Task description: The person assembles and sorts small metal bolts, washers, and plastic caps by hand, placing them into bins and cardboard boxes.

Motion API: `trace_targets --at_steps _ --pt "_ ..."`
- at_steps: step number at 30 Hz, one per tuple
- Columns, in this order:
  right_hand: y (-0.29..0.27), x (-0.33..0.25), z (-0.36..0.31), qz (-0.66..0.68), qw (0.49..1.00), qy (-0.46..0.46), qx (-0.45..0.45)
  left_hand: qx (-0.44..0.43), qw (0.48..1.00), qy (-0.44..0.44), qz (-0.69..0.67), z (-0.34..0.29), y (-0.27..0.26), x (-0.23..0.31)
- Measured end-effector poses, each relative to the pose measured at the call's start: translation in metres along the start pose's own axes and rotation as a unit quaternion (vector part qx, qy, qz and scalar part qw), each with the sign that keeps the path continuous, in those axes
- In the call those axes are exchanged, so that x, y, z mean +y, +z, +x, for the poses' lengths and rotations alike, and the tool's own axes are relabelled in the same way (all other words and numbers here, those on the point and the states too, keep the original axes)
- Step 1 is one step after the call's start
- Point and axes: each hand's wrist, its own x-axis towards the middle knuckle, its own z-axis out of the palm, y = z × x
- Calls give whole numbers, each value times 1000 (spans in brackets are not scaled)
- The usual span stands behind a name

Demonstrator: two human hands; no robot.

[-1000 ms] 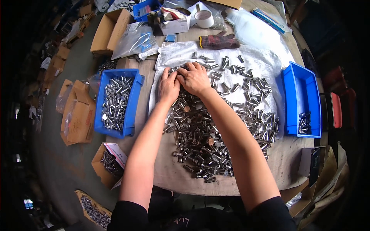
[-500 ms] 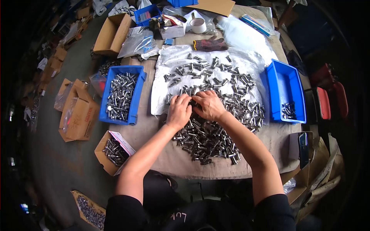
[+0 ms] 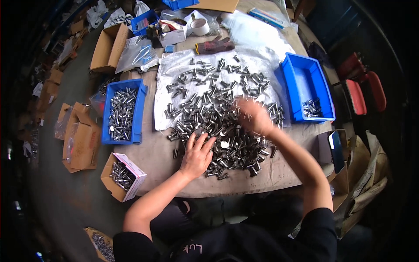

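A broad pile of short, shiny metal pieces (image 3: 238,150), shaped like bolts or rivets with round heads, lies on the table in front of me. My left hand (image 3: 197,157) rests on the pile's near left side, fingers spread and stretched forward. Above the pile's right part is my right hand (image 3: 254,115), smeared by motion, so its fingers and anything in them cannot be made out. More pieces lie scattered over a white sheet (image 3: 163,102) toward the far side.
A blue bin (image 3: 143,111) full of metal pieces stands left; another blue bin (image 3: 301,81) at right holds a few. An open carton (image 3: 139,177) with pieces sits at the near left edge. A dark glove (image 3: 214,46) and tape roll (image 3: 200,27) lie at the back.
My hands, close together at the pile's middle before, have parted. The left came nearer to me and spread its fingers; the right moved to the right. The whole view has shifted slightly.
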Motion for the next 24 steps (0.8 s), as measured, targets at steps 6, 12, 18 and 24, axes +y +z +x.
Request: trace_targets --at_steps 6,12,18,24 --pt "40 99 -3 -269 926 257 -61 -50 997 -39 46 -8 9 2" --pt "24 17 -34 -68 980 175 -72 -8 1000 -11 -4 -7 -1 13" --pt "-16 -47 -61 13 959 279 42 -76 995 -22 68 31 21 46" --pt "-47 -111 -98 136 878 423 180 -20 994 -35 101 43 36 44"
